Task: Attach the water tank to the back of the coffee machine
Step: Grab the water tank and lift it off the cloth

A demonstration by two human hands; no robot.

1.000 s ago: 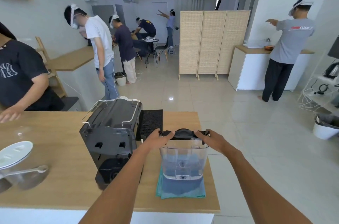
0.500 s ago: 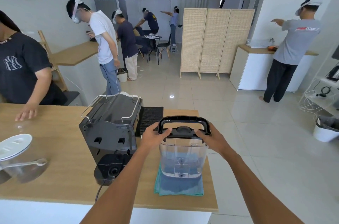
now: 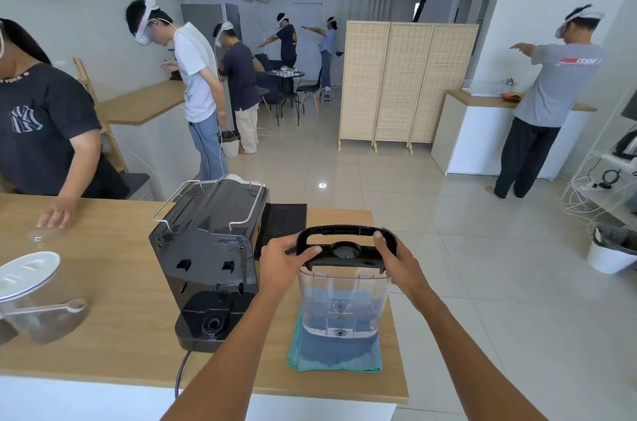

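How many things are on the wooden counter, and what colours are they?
Black: 2, the coffee machine and the ribbed mat behind it.
Clear: 2, the water tank, which has a black lid and handle, and the jug with a white lid.
Teal: 1, the folded cloth under the water tank.
Total: 5 things on the counter.

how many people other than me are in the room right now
7: one in a black T-shirt at my counter, two by the left counter, two at the back, one in grey right. More may be behind the screen.
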